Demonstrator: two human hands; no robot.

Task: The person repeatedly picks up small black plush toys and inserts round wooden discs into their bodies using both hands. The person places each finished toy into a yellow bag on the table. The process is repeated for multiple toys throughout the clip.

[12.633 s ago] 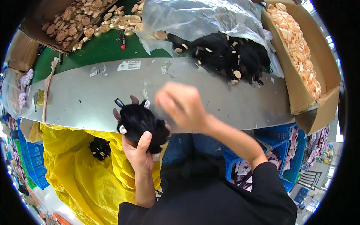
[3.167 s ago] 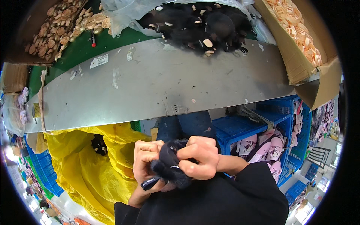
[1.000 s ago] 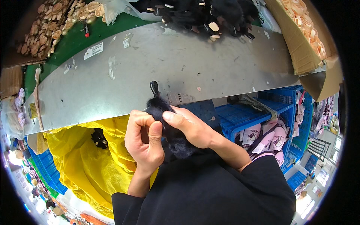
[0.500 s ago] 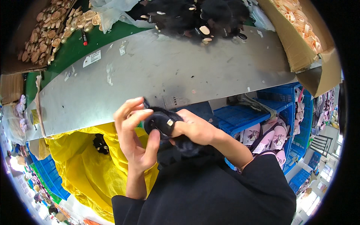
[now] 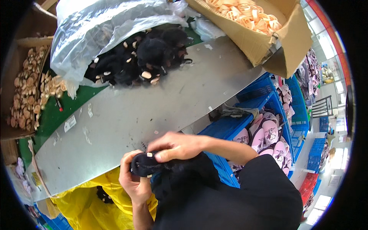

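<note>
At the near edge of the metal table, both of my hands hold a black fuzzy piece with a small pale patch on top. My left hand wraps its left side, fingers behind and thumb below. From the right, my right hand grips its upper edge with bent fingers and thumb. More black fuzzy material hangs toward my black shirt, and I cannot tell where the piece ends. Farther back lies a heap of similar black fuzzy pieces with pale oval bits among them, partly under a clear plastic bag.
Below the metal table hangs an open yellow sack with something black inside. Blue crates with pink slippers stand at the right. Cardboard boxes hold orange straps and tan rounded pieces.
The view has turned, so the table and heap sit farther left and lower. My left hand has closed round the black piece; my right hand has moved from its right side onto its top.
</note>
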